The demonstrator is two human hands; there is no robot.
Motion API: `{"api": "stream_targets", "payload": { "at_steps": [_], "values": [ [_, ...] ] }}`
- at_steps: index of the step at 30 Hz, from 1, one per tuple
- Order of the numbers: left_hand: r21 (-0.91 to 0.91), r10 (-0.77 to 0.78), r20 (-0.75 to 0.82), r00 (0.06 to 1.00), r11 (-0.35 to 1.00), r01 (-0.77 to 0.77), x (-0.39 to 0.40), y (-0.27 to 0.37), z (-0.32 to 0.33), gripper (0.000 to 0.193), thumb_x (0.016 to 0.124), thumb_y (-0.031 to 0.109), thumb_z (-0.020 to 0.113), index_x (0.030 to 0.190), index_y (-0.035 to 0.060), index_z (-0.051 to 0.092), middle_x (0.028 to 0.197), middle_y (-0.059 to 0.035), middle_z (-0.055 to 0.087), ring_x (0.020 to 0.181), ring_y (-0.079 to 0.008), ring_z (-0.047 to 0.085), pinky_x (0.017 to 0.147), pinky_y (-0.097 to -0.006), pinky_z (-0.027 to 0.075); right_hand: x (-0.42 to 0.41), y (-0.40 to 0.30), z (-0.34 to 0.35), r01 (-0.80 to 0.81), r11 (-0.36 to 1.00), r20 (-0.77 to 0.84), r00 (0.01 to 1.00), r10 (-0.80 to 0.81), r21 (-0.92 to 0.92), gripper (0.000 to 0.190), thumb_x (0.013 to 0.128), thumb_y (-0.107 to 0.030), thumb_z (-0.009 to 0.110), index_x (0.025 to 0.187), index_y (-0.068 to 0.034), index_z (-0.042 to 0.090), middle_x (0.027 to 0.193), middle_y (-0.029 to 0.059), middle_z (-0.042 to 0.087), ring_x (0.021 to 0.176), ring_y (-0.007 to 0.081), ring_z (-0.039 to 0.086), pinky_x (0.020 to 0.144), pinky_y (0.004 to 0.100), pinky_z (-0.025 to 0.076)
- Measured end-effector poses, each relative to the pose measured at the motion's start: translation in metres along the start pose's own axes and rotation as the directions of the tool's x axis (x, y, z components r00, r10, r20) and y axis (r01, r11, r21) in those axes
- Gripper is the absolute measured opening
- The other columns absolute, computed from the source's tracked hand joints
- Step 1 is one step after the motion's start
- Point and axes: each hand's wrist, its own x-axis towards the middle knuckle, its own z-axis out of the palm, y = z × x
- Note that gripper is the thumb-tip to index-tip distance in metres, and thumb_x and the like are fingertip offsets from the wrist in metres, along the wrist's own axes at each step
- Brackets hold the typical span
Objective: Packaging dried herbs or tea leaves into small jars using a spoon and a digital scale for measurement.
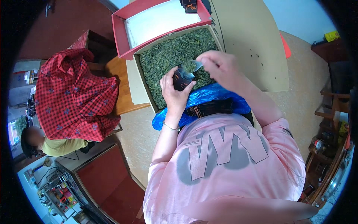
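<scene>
A shallow cardboard box (136, 64) full of loose dried green leaves (165, 56) lies before me. Over it my left hand (175, 91) holds a small dark packet (180, 80) with its top open. My right hand (219, 65) grips a small clear scoop (199, 65) with green leaves in it, tilted at the packet's mouth. On my lap, a blue plastic bag (201, 95) holds many dark packets (214, 108).
A red box (120, 36) with a white bottom stands behind the leaves, dark packets (190, 6) in its far corner. Cardboard sheeting (251, 36) with a few leaf bits lies at right. A red checked cloth (75, 95) covers something at left, near a seated person (61, 145).
</scene>
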Motion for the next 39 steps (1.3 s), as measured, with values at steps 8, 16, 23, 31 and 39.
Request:
{"api": "stream_targets", "payload": {
  "at_steps": [8,16,23,31,39],
  "values": [
    [-0.021,0.029,-0.049,0.998,0.999,-0.030,-0.001,-0.004,-0.002,0.078,0.063,0.021,0.097,0.130,0.0083,0.060,0.114,-0.0128,0.065,0.107,-0.0338,0.059,0.094,-0.0440,0.049,-0.004,-0.002,-0.003,0.277,0.922,-0.069,0.950,-0.306,-0.272,0.019,0.092,-0.006,0.070,0.111,-0.008,0.071,0.089,0.0107,0.068,0.072,0.0289,0.067,0.062,0.0357,0.054],
    [-0.030,0.007,-0.044,0.999,1.000,-0.009,-0.002,-0.002,-0.004,0.076,0.065,0.021,0.096,0.130,0.0084,0.061,0.113,-0.0125,0.065,0.103,-0.0323,0.060,0.092,-0.0424,0.050,-0.012,0.086,0.015,0.086,0.879,0.009,0.996,-0.092,-0.469,0.020,0.100,-0.017,0.061,0.113,-0.008,0.073,0.093,0.0114,0.070,0.087,0.0258,0.069,0.074,0.0346,0.055],
    [-0.024,-0.034,-0.022,0.999,0.999,0.033,-0.005,0.000,-0.004,0.076,0.064,0.020,0.096,0.130,0.0086,0.060,0.114,-0.0129,0.064,0.104,-0.0327,0.060,0.093,-0.0427,0.050,-0.002,0.079,0.011,-0.607,0.765,0.167,0.794,0.584,0.215,0.025,0.101,-0.022,0.060,0.112,-0.004,0.075,0.082,0.0029,0.068,0.063,0.0106,0.065,0.056,0.0248,0.049],
    [0.002,0.018,-0.021,1.000,1.000,-0.018,-0.005,-0.003,-0.001,0.079,0.063,0.019,0.097,0.132,0.0090,0.059,0.117,-0.0136,0.065,0.109,-0.0340,0.060,0.095,-0.0442,0.050,0.004,0.034,-0.015,-0.550,0.712,0.172,0.828,0.534,0.437,0.024,0.099,-0.021,0.062,0.108,-0.003,0.076,0.078,0.0011,0.067,0.059,0.0079,0.061,0.052,0.0203,0.043],
    [-0.022,0.007,-0.024,1.000,1.000,-0.007,-0.003,0.000,0.001,0.079,0.063,0.017,0.097,0.132,0.0088,0.059,0.115,-0.0137,0.065,0.108,-0.0336,0.060,0.096,-0.0435,0.050,-0.018,-0.001,0.009,0.314,0.929,0.005,0.948,-0.319,-0.195,0.017,0.094,-0.009,0.068,0.110,-0.006,0.073,0.087,0.0103,0.069,0.074,0.0203,0.069,0.062,0.0313,0.055]
  ]
}}
